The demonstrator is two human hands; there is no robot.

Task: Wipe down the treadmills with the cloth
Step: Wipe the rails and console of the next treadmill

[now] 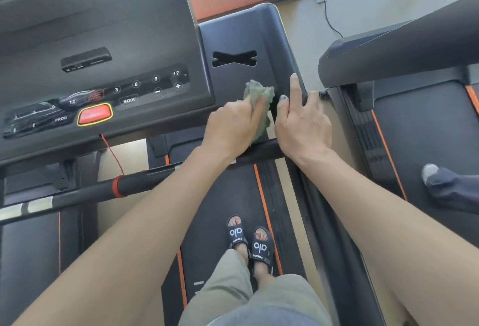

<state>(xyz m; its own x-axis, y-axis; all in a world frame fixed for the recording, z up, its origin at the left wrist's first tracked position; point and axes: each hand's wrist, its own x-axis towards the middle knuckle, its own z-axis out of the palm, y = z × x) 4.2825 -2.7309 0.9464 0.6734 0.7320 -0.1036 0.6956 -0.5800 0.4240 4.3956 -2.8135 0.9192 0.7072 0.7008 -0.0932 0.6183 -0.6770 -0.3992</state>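
Note:
A crumpled grey-green cloth (260, 95) lies on the dark side tray (233, 40) to the right of the treadmill console (103, 71). My left hand (233, 126) holds the cloth, pressing it against the tray surface. My right hand (302, 121) rests on the tray's right rim, with the index finger stretched forward along the edge and the thumb on the inside. I stand on the treadmill belt (223, 196) in black sandals.
A black handrail (90, 193) with a red ring and a red safety cord crosses below the console. A second treadmill (420, 123) stands at the right, with another person's socked foot (445, 185) on it. A power cable runs along the floor beyond.

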